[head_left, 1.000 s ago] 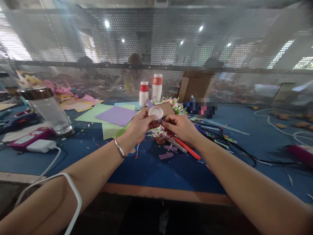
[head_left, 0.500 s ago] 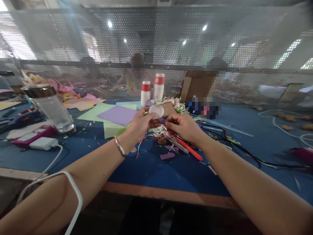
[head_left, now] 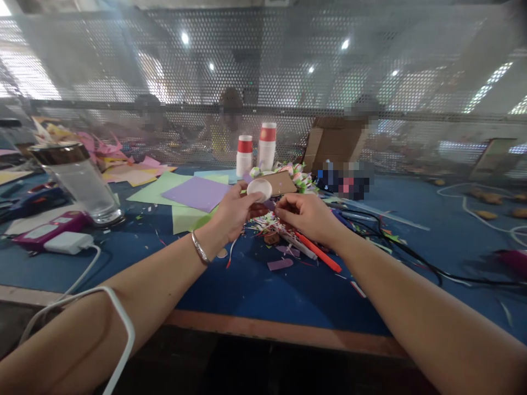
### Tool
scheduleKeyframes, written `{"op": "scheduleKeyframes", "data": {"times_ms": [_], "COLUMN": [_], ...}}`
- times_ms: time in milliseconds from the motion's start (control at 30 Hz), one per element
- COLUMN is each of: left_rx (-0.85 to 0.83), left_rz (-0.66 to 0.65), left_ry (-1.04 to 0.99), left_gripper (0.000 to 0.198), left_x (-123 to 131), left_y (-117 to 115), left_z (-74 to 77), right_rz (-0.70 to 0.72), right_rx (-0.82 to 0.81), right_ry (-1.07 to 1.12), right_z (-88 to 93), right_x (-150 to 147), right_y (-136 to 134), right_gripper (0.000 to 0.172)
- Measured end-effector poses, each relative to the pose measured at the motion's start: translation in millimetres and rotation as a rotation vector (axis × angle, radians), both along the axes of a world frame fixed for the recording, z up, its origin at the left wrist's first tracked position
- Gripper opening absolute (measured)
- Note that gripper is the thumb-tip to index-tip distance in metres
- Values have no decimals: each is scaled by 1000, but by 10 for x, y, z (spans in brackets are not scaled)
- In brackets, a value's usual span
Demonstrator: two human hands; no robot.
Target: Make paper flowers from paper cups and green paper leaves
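Note:
My left hand grips a round white paper cup base by its edge, thumb on the near face. Purple paper pieces show at the base's upper left and lower right. Close by on the right, my right hand is closed, its fingertips pinched near the lower purple piece; whatever is between them is hidden. Below the hands lies a heap of thin paper scraps, with a red stick-like tool and a loose purple paper piece.
Green and purple paper sheets lie left of my hands. Two stacks of paper cups stand behind, beside a cardboard piece. A glass bottle and purple power strip are at left; black cables run right.
My left hand and the cup base have shifted slightly left and down, and the base is tilted a little differently. My right hand stays pinched in nearly the same place.

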State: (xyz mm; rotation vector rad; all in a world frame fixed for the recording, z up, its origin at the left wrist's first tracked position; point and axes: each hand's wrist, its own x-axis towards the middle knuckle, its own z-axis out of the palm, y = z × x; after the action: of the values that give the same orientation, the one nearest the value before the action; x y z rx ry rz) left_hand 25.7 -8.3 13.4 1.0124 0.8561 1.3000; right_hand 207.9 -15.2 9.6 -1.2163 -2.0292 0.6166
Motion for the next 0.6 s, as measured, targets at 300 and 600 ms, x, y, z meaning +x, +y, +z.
{"op": "scheduleKeyframes", "data": {"times_ms": [300, 600], "left_rx": [4, -31], "left_rz": [-10, -25], "left_ry": [-4, 5], "left_gripper": [22, 23], "left_x": [-26, 75], "left_y": [-15, -1], "left_z": [-21, -21], "right_rz": [1, -17], "right_rx": [44, 40], "right_ry": [-27, 6], "right_z": [6, 18], "right_x": [-6, -4], "right_y": [0, -4], "right_gripper": [23, 23]}}
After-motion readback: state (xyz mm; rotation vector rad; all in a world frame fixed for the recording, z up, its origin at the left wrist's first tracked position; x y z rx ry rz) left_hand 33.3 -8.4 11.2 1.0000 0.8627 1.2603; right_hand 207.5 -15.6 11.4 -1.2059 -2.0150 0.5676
